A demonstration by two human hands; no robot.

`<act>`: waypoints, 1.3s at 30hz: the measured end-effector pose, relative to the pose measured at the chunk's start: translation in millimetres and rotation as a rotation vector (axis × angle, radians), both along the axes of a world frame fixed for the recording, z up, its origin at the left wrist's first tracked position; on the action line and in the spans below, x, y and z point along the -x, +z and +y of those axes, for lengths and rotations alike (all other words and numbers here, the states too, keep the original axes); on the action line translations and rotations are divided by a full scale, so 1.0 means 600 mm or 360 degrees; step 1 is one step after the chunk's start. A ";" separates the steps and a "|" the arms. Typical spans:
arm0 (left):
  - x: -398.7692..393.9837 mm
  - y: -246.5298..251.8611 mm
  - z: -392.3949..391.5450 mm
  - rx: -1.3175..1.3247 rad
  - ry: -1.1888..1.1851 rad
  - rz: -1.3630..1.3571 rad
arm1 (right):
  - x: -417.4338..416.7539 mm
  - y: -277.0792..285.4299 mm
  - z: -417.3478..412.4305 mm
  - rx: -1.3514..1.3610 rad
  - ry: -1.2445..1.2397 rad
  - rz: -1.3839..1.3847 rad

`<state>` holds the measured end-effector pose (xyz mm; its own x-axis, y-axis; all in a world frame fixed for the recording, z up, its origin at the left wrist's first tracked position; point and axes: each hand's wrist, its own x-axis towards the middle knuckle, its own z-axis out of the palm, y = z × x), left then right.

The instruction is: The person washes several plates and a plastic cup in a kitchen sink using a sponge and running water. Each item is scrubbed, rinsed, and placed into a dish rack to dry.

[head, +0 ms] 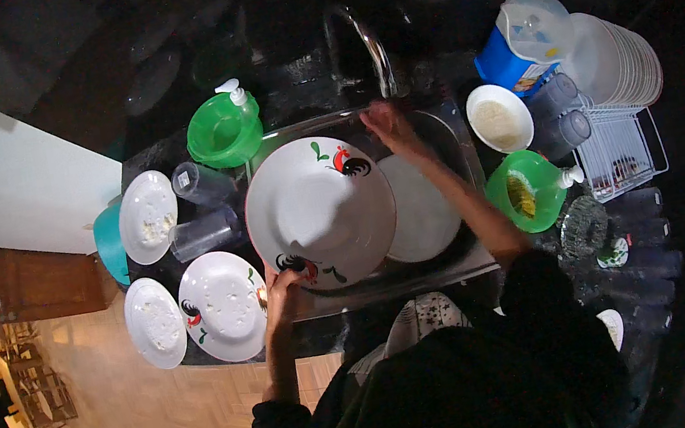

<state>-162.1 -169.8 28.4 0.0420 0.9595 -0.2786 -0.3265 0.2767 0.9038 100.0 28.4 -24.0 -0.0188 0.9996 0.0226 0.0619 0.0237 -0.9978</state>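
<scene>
My left hand grips the lower left rim of a large white plate with a red edge and painted roosters. The plate is tilted over the left part of a steel sink. My right hand, slightly blurred, is beyond the plate's upper right rim, just below the curved chrome faucet. It appears to hold nothing, its fingers loosely bent. Partly hidden behind the held plate and my right forearm, another white plate lies in the sink.
Left of the sink are a rooster plate with scraps, white oval plates, clear tumblers and a green basin. At right are a white bowl, a green bowl with a yellow sponge and a wire rack.
</scene>
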 end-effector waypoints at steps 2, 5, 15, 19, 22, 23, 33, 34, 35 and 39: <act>-0.013 -0.020 -0.010 -0.0007 0.0086 -0.0201 | -0.017 -0.023 -0.081 0.0788 0.0755 0.0839; -0.002 -0.128 -0.022 0.0012 0.0057 0.0097 | -0.020 0.054 -0.183 0.1015 0.0492 0.0116; -0.117 -0.077 0.096 -0.0627 0.0242 0.0480 | -0.078 0.132 -0.241 -0.0768 0.0082 -0.0574; -0.124 -0.028 0.111 -0.0801 0.0277 0.0479 | -0.104 0.133 -0.262 -0.1120 -0.0043 -0.0855; -0.136 -0.014 0.114 -0.0883 0.0294 0.0405 | -0.108 0.119 -0.270 -0.1033 -0.0195 -0.0831; -0.138 -0.009 0.108 -0.0930 0.0305 0.0360 | -0.109 0.119 -0.278 -0.0970 -0.0235 -0.0749; -0.136 -0.027 0.089 -0.1023 0.0361 0.0393 | -0.087 0.133 -0.307 -0.0705 -0.0209 -0.0350; -0.137 -0.013 0.081 -0.0975 0.0372 0.0389 | -0.088 0.126 -0.301 -0.0729 -0.0230 -0.0279; -0.134 -0.012 0.083 -0.0983 0.0352 0.0373 | -0.092 0.124 -0.297 -0.0721 -0.0201 -0.0268; -0.129 0.013 0.088 -0.1081 0.0366 0.0367 | -0.091 0.137 -0.283 -0.0708 -0.0161 -0.0214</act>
